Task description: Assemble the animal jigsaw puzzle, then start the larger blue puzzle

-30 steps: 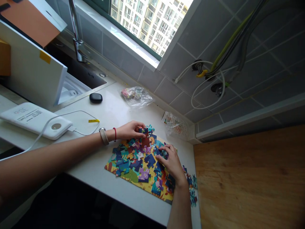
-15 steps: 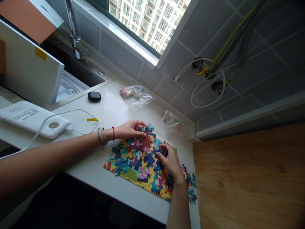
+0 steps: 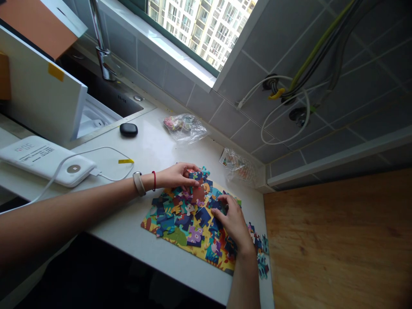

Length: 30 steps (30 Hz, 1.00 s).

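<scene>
Many loose jigsaw puzzle pieces (image 3: 195, 235) lie heaped on a colourful picture board (image 3: 180, 243) at the counter's front. At the board's far edge my left hand (image 3: 180, 175) pinches a blue and red puzzle piece (image 3: 195, 176) between thumb and fingers. My right hand (image 3: 232, 218) hovers over the right side of the heap, thumb and fingers curved and apart, with nothing visible held. Beneath its fingertips are dark blue pieces, partly hidden by the hand. More puzzle pieces (image 3: 263, 265) sit to the right of my right wrist, near the counter's edge.
Two clear plastic bags (image 3: 186, 128) with contents lie along the wall, the other bag (image 3: 238, 165) further right. A black case (image 3: 128, 129), a white power bank (image 3: 48, 161) with cable, and a sink (image 3: 106, 96) are left. A wooden surface (image 3: 334, 240) adjoins the counter.
My right hand has shifted very slightly, its thumb and fingers still apart. My left hand keeps its piece in nearly the same place. The view has moved a little.
</scene>
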Each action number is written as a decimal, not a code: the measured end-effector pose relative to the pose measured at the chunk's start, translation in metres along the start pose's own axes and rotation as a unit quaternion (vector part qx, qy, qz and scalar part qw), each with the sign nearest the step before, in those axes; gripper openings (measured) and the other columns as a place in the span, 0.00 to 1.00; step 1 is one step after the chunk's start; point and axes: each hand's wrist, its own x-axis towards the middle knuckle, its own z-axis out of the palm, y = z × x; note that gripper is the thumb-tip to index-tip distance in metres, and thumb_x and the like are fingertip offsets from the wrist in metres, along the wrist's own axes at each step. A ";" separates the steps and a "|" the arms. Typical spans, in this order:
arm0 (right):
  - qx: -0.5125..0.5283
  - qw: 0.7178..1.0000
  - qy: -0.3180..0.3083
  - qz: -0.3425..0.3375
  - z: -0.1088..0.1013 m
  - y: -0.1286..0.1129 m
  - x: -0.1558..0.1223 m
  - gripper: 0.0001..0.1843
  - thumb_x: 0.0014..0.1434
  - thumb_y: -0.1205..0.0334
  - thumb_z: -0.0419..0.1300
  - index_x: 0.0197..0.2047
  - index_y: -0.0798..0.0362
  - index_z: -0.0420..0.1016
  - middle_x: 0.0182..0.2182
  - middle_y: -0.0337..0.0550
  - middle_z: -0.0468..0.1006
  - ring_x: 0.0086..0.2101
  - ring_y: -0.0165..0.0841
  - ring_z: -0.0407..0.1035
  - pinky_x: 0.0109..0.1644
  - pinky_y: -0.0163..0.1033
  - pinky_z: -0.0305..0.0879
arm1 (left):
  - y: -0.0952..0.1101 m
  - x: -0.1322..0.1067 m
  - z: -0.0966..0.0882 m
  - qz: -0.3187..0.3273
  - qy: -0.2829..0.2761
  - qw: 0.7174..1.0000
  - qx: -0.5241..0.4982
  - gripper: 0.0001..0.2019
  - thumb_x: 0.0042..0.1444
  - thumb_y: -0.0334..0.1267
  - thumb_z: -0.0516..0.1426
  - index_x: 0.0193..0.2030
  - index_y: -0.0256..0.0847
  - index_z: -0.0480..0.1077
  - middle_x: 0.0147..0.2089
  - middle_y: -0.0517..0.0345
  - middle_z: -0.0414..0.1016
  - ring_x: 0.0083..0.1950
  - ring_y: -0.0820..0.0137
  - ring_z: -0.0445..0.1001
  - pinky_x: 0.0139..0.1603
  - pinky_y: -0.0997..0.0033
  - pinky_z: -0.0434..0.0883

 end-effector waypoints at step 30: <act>0.296 0.941 0.166 0.009 0.044 -0.039 0.003 0.16 0.56 0.48 0.71 0.36 0.52 0.79 0.31 0.42 0.81 0.32 0.34 0.74 0.38 0.38 0.73 | 0.008 -0.016 0.016 -0.011 -0.102 0.980 0.169 0.34 0.54 0.52 0.69 0.64 0.35 0.74 0.20 0.65 0.71 0.19 0.74 0.66 0.19 0.77 0.55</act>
